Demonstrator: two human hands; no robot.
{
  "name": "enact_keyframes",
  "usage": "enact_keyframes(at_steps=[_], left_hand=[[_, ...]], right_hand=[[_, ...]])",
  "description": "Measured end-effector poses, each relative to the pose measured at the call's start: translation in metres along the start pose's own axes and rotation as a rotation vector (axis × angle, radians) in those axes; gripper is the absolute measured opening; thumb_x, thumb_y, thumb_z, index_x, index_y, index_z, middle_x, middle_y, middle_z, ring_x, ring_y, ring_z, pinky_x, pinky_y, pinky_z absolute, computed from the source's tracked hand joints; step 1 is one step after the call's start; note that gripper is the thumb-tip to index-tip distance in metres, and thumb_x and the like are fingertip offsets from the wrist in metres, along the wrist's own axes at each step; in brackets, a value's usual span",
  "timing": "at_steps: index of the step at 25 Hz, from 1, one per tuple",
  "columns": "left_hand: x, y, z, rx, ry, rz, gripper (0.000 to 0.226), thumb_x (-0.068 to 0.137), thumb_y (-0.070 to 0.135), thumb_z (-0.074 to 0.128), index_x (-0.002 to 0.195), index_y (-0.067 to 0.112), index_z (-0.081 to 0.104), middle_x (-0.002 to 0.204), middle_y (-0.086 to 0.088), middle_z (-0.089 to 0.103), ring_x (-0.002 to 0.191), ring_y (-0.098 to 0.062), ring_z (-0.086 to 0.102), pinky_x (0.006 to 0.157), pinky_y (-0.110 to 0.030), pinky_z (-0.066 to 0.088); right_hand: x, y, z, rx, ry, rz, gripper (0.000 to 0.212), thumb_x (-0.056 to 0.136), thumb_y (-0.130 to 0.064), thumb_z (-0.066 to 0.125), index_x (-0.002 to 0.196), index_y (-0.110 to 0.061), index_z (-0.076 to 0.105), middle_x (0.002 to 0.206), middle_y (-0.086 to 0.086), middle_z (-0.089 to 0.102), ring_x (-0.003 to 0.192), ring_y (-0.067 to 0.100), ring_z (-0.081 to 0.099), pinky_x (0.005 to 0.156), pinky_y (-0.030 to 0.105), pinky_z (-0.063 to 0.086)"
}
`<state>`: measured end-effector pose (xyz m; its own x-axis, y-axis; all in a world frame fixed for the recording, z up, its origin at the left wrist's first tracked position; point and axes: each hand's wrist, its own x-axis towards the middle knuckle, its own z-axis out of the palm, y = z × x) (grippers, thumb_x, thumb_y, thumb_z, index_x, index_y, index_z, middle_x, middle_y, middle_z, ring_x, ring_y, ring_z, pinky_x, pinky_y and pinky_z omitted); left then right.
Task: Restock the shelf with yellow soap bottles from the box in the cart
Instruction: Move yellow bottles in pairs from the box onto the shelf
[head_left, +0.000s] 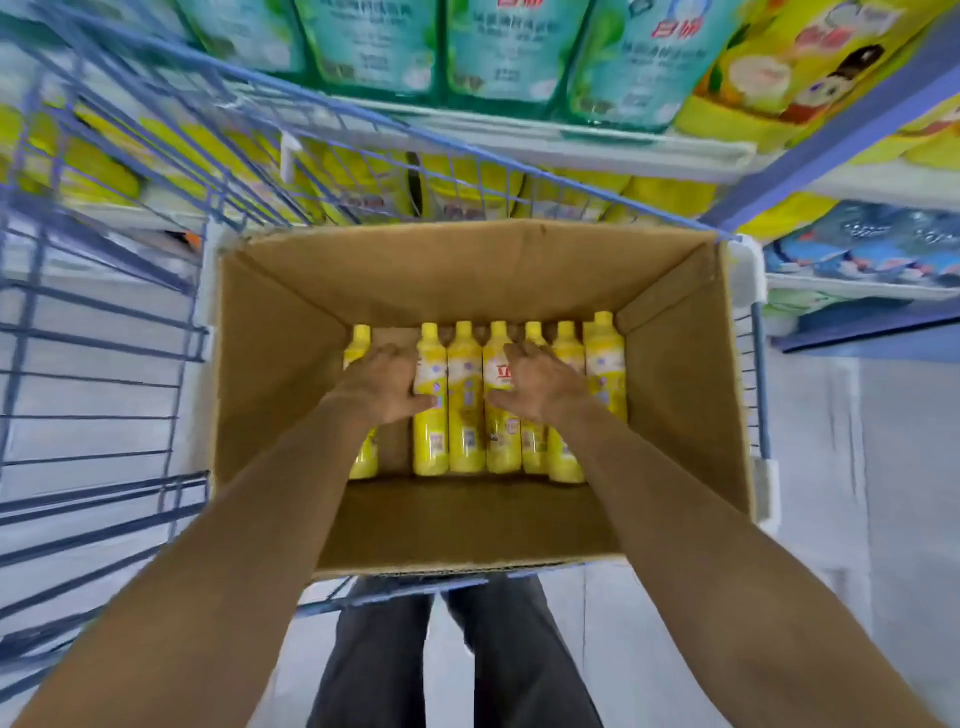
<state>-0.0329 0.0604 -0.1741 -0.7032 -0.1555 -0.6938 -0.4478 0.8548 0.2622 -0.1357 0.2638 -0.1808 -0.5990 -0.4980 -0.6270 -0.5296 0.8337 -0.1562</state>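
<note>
The bottles (467, 415) lie in a row on the floor of the box (675, 395), caps toward its far wall. The box stands in the cart (104, 364). They look like smooth, full plastic, so probably stiff, fairly heavy and a little slippery, best taken round the body below the shoulder. The left hand (382, 384) curls round the second bottle (430, 441), fingers in the gap beside it, thumb across its front. The right hand (540, 387) lies curved over the middle bottles; I cannot tell whether it grips one.

Bottles (466, 441) in box (467, 270), box in cart (104, 343), shelf (597, 140) behind cart
</note>
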Motion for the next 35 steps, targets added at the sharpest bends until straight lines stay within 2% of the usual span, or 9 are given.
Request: enact_keyframes(at_steps=[4, 7, 11, 16, 19, 24, 28, 31, 35], left_hand=[[0.073, -0.016, 0.033, -0.111, 0.048, 0.015, 0.093, 0.072, 0.071, 0.059, 0.141, 0.011, 0.041, 0.142, -0.018, 0.051, 0.133, -0.038, 0.046, 0.105, -0.046, 0.044], [0.104, -0.014, 0.054, -0.190, 0.051, -0.014, 0.086, 0.084, 0.046, 0.073, 0.144, -0.002, 0.036, 0.148, -0.025, 0.044, 0.138, -0.039, 0.041, 0.112, -0.044, 0.036], [0.118, -0.009, 0.069, -0.317, 0.193, -0.073, 0.087, 0.079, 0.036, 0.080, 0.145, 0.000, 0.038, 0.146, -0.023, 0.045, 0.137, -0.037, 0.042, 0.113, -0.042, 0.035], [0.119, -0.016, 0.069, -0.557, 0.212, -0.094, 0.076, 0.068, 0.018, 0.091, 0.132, 0.005, 0.053, 0.133, -0.015, 0.057, 0.125, -0.032, 0.054, 0.103, -0.039, 0.046], [0.112, -0.022, 0.074, -0.730, 0.182, -0.148, 0.061, 0.070, 0.011, 0.089, 0.122, 0.005, 0.058, 0.119, -0.011, 0.063, 0.108, -0.027, 0.062, 0.089, -0.032, 0.050], [0.096, -0.047, 0.079, -0.984, 0.258, -0.193, 0.039, 0.073, 0.009, 0.088, 0.105, 0.006, 0.065, 0.103, -0.012, 0.073, 0.092, -0.024, 0.070, 0.088, -0.044, 0.058], [0.088, -0.045, 0.085, -1.127, 0.286, -0.168, 0.044, 0.075, -0.004, 0.083, 0.108, 0.005, 0.055, 0.086, -0.001, 0.066, 0.062, 0.008, 0.064, 0.062, -0.016, 0.055], [0.071, -0.039, 0.071, -1.178, 0.267, -0.091, 0.049, 0.071, -0.009, 0.083, 0.107, 0.006, 0.053, 0.087, -0.004, 0.067, 0.067, 0.004, 0.066, 0.066, -0.019, 0.057], [0.033, -0.017, 0.040, -1.140, 0.223, 0.067, 0.052, 0.066, -0.009, 0.087, 0.101, 0.015, 0.056, 0.093, -0.005, 0.068, 0.075, -0.003, 0.065, 0.072, -0.023, 0.055]], right_hand=[[0.056, 0.008, 0.031, 0.051, 0.056, 0.017, 0.077, 0.088, -0.053, 0.067, 0.141, -0.003, 0.043, 0.153, 0.017, 0.038, 0.134, 0.035, 0.046, 0.106, 0.044, 0.045], [0.085, 0.008, 0.041, 0.079, 0.083, 0.059, 0.059, 0.088, -0.043, 0.069, 0.130, -0.005, 0.053, 0.140, 0.017, 0.049, 0.129, 0.034, 0.051, 0.098, 0.040, 0.046], [0.103, 0.007, 0.039, 0.090, 0.133, 0.118, 0.046, 0.089, -0.033, 0.069, 0.124, -0.006, 0.058, 0.134, 0.017, 0.054, 0.125, 0.035, 0.055, 0.093, 0.037, 0.048], [0.108, 0.003, 0.047, 0.214, 0.149, 0.133, 0.072, 0.087, -0.029, 0.075, 0.144, -0.003, 0.041, 0.151, 0.018, 0.040, 0.138, 0.034, 0.042, 0.107, 0.035, 0.037], [0.114, 0.008, 0.050, 0.255, 0.101, 0.130, 0.083, 0.079, -0.035, 0.082, 0.145, -0.007, 0.041, 0.150, 0.015, 0.045, 0.138, 0.031, 0.044, 0.107, 0.035, 0.039], [0.113, 0.010, 0.048, 0.565, 0.003, 0.093, 0.053, 0.070, -0.030, 0.088, 0.117, -0.018, 0.067, 0.117, 0.002, 0.072, 0.111, 0.021, 0.066, 0.096, 0.039, 0.054], [0.118, 0.008, 0.053, 0.632, -0.090, 0.047, 0.045, 0.070, -0.035, 0.086, 0.108, -0.017, 0.069, 0.106, 0.002, 0.074, 0.100, 0.021, 0.070, 0.091, 0.044, 0.057], [0.106, -0.001, 0.037, 0.740, -0.130, -0.039, 0.061, 0.054, -0.049, 0.089, 0.102, -0.015, 0.074, 0.098, -0.001, 0.077, 0.095, 0.016, 0.073, 0.086, 0.036, 0.059], [0.062, -0.008, 0.008, 0.609, 0.015, -0.117, 0.056, 0.054, -0.058, 0.086, 0.085, -0.011, 0.076, 0.078, -0.004, 0.074, 0.074, 0.012, 0.068, 0.067, 0.034, 0.055]])
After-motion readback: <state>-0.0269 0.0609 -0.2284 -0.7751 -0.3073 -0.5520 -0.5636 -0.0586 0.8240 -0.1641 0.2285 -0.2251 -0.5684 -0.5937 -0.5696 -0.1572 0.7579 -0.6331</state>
